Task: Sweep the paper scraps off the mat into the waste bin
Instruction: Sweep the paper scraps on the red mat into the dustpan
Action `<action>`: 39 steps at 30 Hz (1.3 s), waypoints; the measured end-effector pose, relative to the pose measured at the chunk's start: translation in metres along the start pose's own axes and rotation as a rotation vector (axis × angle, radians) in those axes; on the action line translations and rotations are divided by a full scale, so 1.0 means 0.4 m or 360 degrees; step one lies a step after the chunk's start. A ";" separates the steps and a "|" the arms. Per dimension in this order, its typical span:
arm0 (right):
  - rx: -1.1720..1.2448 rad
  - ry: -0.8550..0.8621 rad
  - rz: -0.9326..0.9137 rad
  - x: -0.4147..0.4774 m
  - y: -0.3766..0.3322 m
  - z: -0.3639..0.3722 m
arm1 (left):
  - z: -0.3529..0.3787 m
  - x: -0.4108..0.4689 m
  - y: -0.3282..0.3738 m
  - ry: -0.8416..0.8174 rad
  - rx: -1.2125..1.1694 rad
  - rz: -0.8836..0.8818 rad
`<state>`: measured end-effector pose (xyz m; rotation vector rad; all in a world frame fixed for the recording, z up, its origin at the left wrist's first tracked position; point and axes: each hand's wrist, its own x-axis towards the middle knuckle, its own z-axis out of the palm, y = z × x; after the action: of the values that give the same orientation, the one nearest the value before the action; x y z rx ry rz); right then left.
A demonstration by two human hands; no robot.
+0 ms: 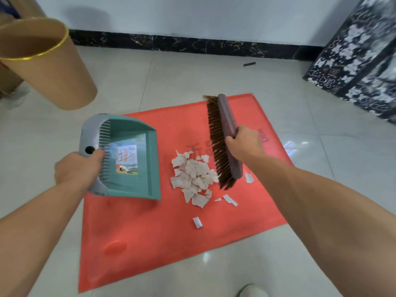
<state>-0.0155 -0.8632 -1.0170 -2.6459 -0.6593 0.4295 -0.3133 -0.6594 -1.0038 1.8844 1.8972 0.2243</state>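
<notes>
Right hand point(244, 143) grips brush point(225, 138) beside paper scraps point(194, 179) on mat point(150, 228)

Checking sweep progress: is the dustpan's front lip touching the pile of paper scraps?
Apart. The head view shows a bare strip of red mat between the dustpan lip and the paper scrap pile.
</notes>
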 end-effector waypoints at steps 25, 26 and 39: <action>-0.0156 -0.0170 -0.0131 -0.086 0.100 0.101 | 0.057 -0.055 0.021 -0.0022 -0.0077 -0.0003; -0.0165 -0.0136 -0.0145 -0.084 0.096 0.093 | 0.055 -0.053 0.018 -0.0019 -0.0084 -0.0005; -0.0202 -0.0227 0.0126 -0.075 0.114 0.087 | 0.030 -0.051 -0.031 0.0010 -0.0088 -0.0103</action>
<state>-0.0364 -0.9057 -1.0612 -2.7882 -0.6455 0.6233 -0.3202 -0.6824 -1.0154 1.7857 1.9327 0.2598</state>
